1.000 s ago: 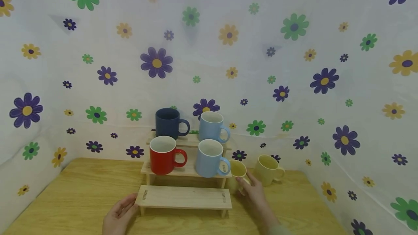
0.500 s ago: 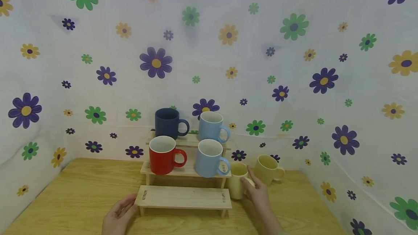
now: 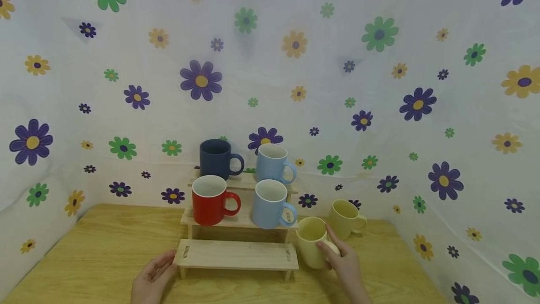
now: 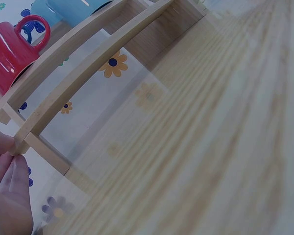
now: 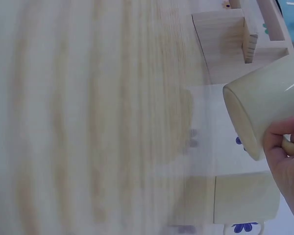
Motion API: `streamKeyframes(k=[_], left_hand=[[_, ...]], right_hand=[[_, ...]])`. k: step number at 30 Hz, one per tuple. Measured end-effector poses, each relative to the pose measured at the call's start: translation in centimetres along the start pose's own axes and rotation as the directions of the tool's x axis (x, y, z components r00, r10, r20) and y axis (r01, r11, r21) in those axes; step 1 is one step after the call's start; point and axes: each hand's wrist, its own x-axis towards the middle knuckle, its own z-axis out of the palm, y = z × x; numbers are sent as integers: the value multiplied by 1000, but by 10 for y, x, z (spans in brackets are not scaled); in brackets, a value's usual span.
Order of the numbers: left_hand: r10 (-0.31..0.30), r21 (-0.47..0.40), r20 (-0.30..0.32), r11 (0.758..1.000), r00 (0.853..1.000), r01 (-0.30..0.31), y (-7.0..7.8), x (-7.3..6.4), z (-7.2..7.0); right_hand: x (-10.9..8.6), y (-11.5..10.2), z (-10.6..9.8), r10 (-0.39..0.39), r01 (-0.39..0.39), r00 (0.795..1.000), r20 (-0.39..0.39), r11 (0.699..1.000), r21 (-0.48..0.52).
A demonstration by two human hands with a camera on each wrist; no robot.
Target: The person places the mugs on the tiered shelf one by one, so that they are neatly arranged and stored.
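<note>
My right hand [image 3: 347, 262] grips a pale yellow mug [image 3: 311, 243] by its handle, beside the right end of the lowest step of a wooden tiered rack [image 3: 238, 254]. In the right wrist view that mug [image 5: 269, 98] is tilted, its underside raised off the table. At the rack's left end, my left hand [image 3: 153, 278] holds the edge of the lowest step between thumb and fingers. A red mug [image 3: 206, 205] and a light blue mug [image 3: 266, 210] stand on the middle step. Above them are a dark blue mug [image 3: 214, 161] and another light blue mug [image 3: 270, 163].
A second yellow mug [image 3: 343, 222] stands on the wooden table [image 3: 105, 247], behind and to the right of the held one. A white flower-printed sheet [image 3: 253, 60] hangs at the back and along both sides.
The yellow mug in my right hand has moved out from beside the rack, toward me and slightly right, and now tilts. My left hand keeps its place on the rack.
</note>
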Motion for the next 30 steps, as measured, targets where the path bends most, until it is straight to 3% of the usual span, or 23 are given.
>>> streamKeyframes(k=[4,9,13,18,20,23,28,30], left_hand=[[-4,20,-3,1000,1000,4,1,0,0],[-7,31,-7,1000,1000,7,1,-1,0],[-5,15,-9,1000,1000,6,1,-1,1],[-15,23,-23,1000,1000,16,2,0,3],[-7,26,-25,1000,1000,8,2,0,3],[8,16,-26,1000,1000,-7,1,0,3],[29,-10,-24,1000,999,-29,0,-1,3],[30,-11,-24,999,999,-30,-1,-1,3]], right_hand=[[-8,-3,-7,20,-20,1000,-19,1000,17],[-16,-14,-17,96,-92,995,-28,988,126],[-23,-25,-21,107,-103,994,-14,975,197],[-35,-37,-19,-46,35,998,33,958,283],[-40,-40,-15,-133,105,989,61,935,338],[-46,-43,-8,-219,148,968,121,891,428],[-52,-47,8,-260,120,939,225,861,494],[-53,-48,16,-247,91,934,260,864,496]])
